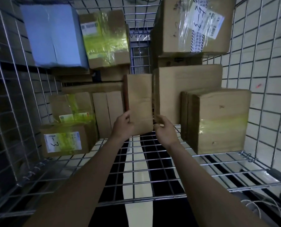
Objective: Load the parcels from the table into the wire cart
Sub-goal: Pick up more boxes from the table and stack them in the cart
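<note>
Narrow brown parcel (139, 102): upright, long axis vertical, broad face toward the camera, its lower edge at the wire cart (153, 154) shelf, standing between a pair of slim cartons (107, 110) on its left and a taller flat carton (189, 89) on its right. Left hand (122, 124): fingers curled round the parcel's lower left edge, gripping it. Right hand (164, 129): at the lower right corner, fingers bent against that edge; whether it grips cannot be told. Cube carton with yellow tape (218, 120): far right, on the shelf. Labelled carton marked "1-3" (64, 140): left front. Blue-grey parcel (53, 36): upper left, stacked.
</note>
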